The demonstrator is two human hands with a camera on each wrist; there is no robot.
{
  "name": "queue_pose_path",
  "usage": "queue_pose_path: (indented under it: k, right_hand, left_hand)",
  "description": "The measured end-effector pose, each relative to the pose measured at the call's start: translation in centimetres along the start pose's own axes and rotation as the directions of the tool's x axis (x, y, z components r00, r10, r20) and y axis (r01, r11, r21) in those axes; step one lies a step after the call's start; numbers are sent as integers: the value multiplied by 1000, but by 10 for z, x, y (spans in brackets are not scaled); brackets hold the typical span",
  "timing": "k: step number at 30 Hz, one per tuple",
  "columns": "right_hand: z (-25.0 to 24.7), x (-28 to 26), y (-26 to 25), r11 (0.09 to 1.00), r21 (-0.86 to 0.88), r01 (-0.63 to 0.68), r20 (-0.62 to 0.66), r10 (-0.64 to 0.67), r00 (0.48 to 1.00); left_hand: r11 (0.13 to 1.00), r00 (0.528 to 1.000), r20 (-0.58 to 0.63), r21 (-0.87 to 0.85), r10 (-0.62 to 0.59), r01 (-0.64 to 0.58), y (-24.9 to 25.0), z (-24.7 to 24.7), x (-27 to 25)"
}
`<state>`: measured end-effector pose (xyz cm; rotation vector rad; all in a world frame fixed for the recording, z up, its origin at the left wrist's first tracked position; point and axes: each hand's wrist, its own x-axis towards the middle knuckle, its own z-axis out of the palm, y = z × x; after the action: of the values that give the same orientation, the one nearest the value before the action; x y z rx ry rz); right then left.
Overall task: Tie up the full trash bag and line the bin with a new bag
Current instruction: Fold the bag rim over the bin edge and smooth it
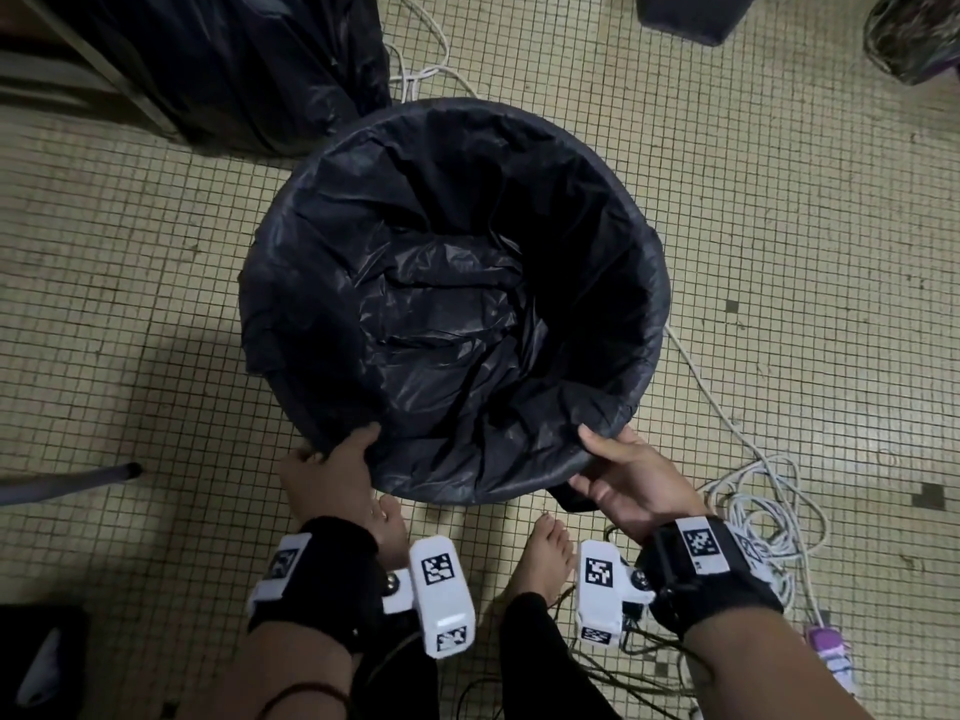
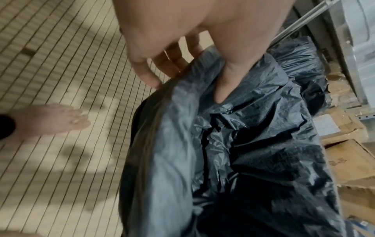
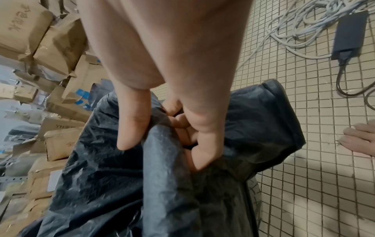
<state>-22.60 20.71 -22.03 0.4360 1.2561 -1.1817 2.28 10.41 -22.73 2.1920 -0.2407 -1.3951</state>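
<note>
A round bin (image 1: 291,387) stands at the centre of the small-tiled mosaic floor (image 1: 779,226), lined with a crinkled, glossy black plastic bag (image 1: 447,314) whose edge folds over the rim. At 7 o'clock on the rim the left hand (image 1: 332,465) grips the folded plastic, thumb inside and fingers outside; at 5 o'clock the right hand (image 1: 628,480) clenches a bunched fold of it, thumb over the lip. A full black trash bag (image 1: 234,65) sits at 11 o'clock.

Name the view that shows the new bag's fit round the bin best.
Head view: the whole bag shows, folded over the rim all round. The wrist views show only the near edge where the left hand and right hand grip.
</note>
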Motion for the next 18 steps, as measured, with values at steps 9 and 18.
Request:
queue_pose_path:
  k: [9,18]
  right_hand:
    - [5,-6,-7,944,-223,243,-247,-296,923]
    - [15,9,-12,947,-265,181,-295,-259,920]
  left_hand:
    - [970,972,71,-85,-223,228,-43,23,-49]
    - [971,975,19,-87,-220,221,-38,23,-24]
